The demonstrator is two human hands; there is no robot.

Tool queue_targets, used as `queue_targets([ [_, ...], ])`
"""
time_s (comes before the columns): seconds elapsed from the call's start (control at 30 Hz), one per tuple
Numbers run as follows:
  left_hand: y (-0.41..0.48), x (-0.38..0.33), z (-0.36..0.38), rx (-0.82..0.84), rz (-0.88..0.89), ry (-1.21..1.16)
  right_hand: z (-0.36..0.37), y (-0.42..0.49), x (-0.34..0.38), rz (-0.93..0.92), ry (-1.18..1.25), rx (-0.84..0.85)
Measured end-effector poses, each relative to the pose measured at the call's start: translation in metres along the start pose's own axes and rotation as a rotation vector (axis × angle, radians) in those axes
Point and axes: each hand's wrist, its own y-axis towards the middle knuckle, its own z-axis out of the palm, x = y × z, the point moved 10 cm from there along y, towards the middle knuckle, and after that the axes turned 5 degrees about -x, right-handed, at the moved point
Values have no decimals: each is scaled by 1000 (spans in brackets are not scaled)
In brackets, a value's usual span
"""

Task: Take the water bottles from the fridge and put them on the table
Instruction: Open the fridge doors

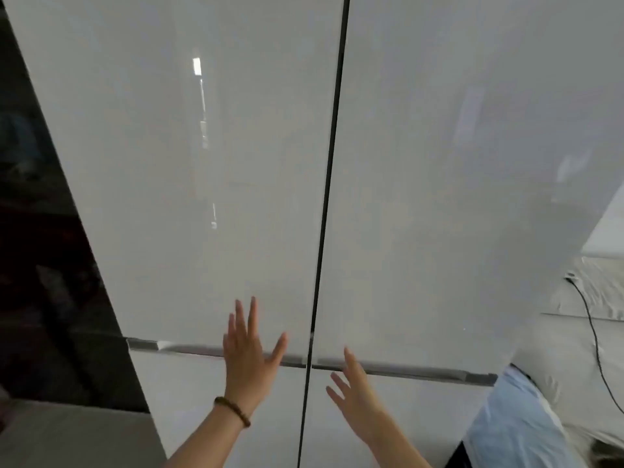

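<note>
Fridge [209, 184] fills nearly the whole view, doors closed; no water bottles visible. Its long axis runs vertical, leaning slightly in this wide-angle view, and its front faces the person. Surface is glossy pale grey-white, with faint reflections of a bright window strip on the left door. A thin dark centre seam [332, 184] divides left and right doors from top to bottom. A grey recessed handle strip [422, 372] crosses both doors low down, separating upper doors from lower ones. Left hand [248, 352], just left of the seam, is open with fingers spread, palm toward the door over the handle strip; contact cannot be confirmed. A brown beaded bracelet [233, 411] circles that wrist. Right hand [354, 390], just right of the seam, is open too, fingers loosely splayed, holding nothing. Far right of the seam, a black cable [594, 336] trails over a pale surface.
</note>
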Motion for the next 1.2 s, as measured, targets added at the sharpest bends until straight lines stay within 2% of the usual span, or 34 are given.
queue_targets([
  [0.2, 16, -3, 54, 55, 31, 164, 10, 55, -13, 103, 48, 54],
  [0.27, 17, 0, 65, 59, 35, 160, 12, 68, -12, 76, -36, 56],
  [0.4, 20, -1, 75, 36, 5, 118, 18, 87, -9, 61, 13, 107],
  [0.6, 19, -5, 73, 51, 1, 108, 10, 92, -15, 24, 29, 17],
  [0.7, 13, -6, 67, 71, -4, 91, 10, 85, -15, 37, 50, -42],
  [0.93, -20, -11, 51, 86, 22, 17, 11, 61, -18, 21, 28, -55],
  [1.2, -77, -33, 16, 193, 70, -101, -30, -43, -51, 34, 13, -1],
])
